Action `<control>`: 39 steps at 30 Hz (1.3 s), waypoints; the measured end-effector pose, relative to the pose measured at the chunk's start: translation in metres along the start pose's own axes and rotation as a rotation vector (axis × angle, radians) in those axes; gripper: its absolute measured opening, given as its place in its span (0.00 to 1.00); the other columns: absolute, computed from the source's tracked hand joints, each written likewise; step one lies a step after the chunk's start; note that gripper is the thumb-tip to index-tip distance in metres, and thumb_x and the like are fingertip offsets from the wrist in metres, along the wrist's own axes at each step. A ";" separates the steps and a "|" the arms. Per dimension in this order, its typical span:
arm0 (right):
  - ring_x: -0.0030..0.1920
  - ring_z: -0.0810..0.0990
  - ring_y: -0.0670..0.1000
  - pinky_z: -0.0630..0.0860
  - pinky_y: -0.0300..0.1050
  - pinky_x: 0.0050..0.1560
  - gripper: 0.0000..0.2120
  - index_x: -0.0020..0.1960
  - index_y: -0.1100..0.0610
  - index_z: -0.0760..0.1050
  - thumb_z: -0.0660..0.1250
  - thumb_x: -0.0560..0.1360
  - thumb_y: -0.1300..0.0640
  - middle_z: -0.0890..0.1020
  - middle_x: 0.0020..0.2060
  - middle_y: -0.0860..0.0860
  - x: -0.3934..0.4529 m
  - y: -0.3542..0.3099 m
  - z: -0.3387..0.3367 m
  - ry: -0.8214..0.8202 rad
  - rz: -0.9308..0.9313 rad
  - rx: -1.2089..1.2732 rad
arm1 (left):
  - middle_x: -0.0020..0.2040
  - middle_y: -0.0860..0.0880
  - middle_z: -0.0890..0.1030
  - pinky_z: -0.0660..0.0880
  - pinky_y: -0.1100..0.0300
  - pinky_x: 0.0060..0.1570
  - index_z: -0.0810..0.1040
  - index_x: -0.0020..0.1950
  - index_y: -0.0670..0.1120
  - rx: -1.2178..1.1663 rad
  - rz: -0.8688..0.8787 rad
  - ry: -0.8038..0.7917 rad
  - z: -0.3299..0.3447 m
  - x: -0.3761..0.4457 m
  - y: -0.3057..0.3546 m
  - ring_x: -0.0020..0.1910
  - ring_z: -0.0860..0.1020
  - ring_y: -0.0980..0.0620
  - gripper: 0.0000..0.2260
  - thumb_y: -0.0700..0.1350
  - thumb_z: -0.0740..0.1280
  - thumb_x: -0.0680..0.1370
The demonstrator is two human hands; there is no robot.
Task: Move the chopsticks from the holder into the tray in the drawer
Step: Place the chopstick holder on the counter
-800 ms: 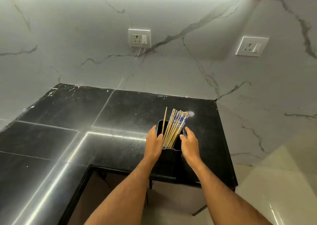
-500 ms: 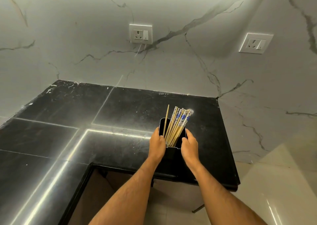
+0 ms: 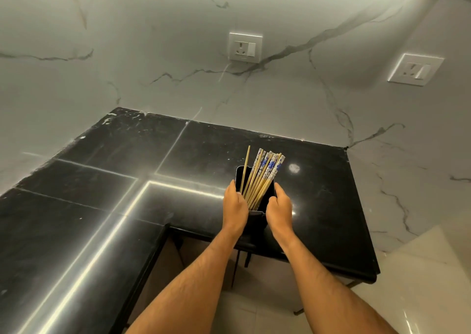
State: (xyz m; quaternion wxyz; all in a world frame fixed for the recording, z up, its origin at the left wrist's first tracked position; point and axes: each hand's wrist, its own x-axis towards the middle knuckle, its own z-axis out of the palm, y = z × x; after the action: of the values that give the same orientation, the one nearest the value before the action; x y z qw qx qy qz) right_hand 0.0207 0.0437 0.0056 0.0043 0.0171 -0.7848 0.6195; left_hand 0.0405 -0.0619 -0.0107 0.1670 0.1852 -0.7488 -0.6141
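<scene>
Wooden, blue-patterned chopsticks [image 3: 262, 175] upright, fanned in black holder [image 3: 256, 217]

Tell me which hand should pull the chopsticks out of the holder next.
Probably the right hand: the chopsticks lean toward its side, while the left hand can steady the holder.

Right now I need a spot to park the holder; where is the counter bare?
The black counter is bare left of the holder, out to the wall, and behind it toward the socket. A narrower strip lies to its right. It is crowded only where both hands flank the chopsticks.
</scene>
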 end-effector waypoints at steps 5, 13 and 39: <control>0.51 0.82 0.40 0.80 0.37 0.50 0.22 0.59 0.48 0.80 0.52 0.80 0.67 0.85 0.49 0.44 -0.028 -0.021 0.050 -0.103 -0.051 0.034 | 0.55 0.46 0.80 0.78 0.59 0.55 0.76 0.60 0.46 0.006 0.004 0.105 -0.066 -0.011 0.000 0.52 0.79 0.53 0.16 0.34 0.52 0.82; 0.47 0.82 0.40 0.78 0.33 0.45 0.23 0.58 0.48 0.80 0.53 0.79 0.69 0.84 0.47 0.44 -0.094 -0.053 0.132 -0.304 -0.134 0.096 | 0.50 0.44 0.79 0.75 0.60 0.45 0.76 0.53 0.45 0.019 -0.053 0.371 -0.174 -0.055 -0.002 0.47 0.79 0.50 0.15 0.34 0.52 0.81; 0.50 0.83 0.45 0.82 0.41 0.50 0.20 0.57 0.52 0.80 0.53 0.79 0.68 0.85 0.49 0.47 -0.479 -0.094 0.232 -1.009 -0.272 0.190 | 0.58 0.40 0.80 0.79 0.44 0.59 0.75 0.66 0.40 0.040 -0.230 1.081 -0.418 -0.420 -0.024 0.58 0.80 0.44 0.16 0.38 0.51 0.84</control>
State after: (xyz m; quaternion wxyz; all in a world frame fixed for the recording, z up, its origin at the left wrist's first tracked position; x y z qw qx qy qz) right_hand 0.5056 -0.1930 0.0297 -0.2949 0.4150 -0.6203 0.5966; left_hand 0.6091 -0.2218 0.0359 0.4561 0.5578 -0.5428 -0.4314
